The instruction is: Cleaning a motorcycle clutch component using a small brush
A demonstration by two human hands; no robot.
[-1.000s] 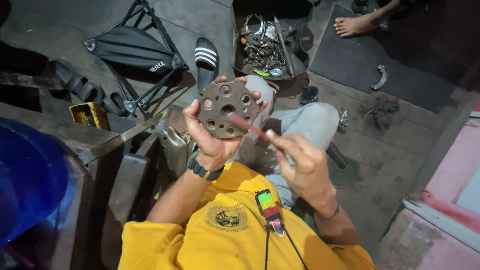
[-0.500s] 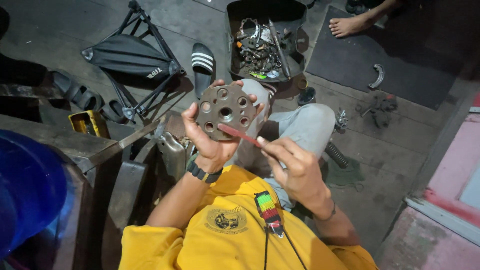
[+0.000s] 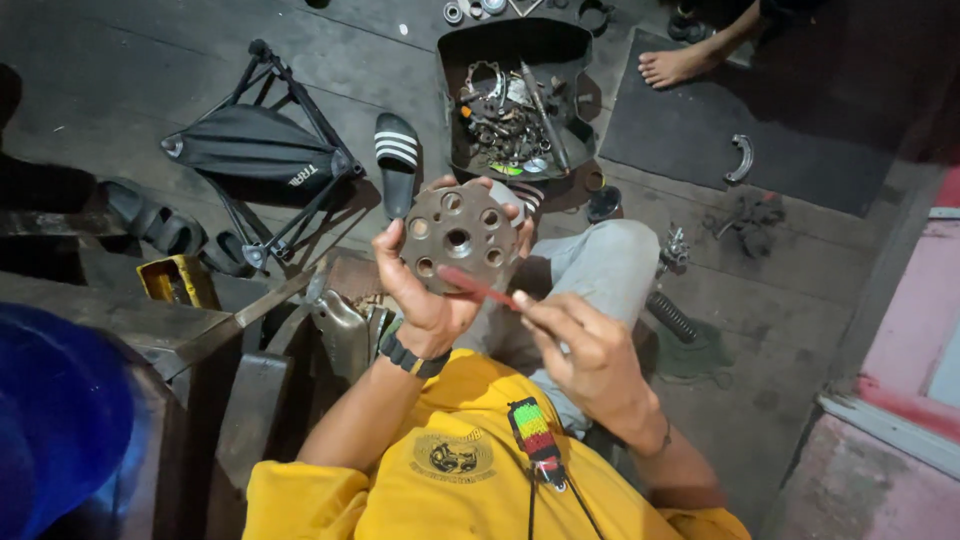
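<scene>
Dark workshop floor (image 3: 300, 60) lies below us. Our left hand (image 3: 425, 300) clamps a round, holed metal disc (image 3: 460, 237) by its rim, raised before our chest; stiff, probably heavy. Our right hand (image 3: 590, 355) pinches a thin red tool (image 3: 478, 286) against its face.

Left hand (image 3: 425, 300) grips a round, rusty metal disc (image 3: 458, 236) with a ring of holes, held up face-on, fingers curled round its edges. Right hand (image 3: 590, 355) pinches a thin red tool (image 3: 478, 287), its tip resting on the disc's lower face. Beyond them on the floor, a black tray (image 3: 460, 60) full of loose metal parts, a black striped sandal (image 3: 396, 160) just beside it, and a folding stool (image 3: 255, 150) further left. A bare foot (image 3: 675, 65) rests on a dark mat (image 3: 700, 150).
</scene>
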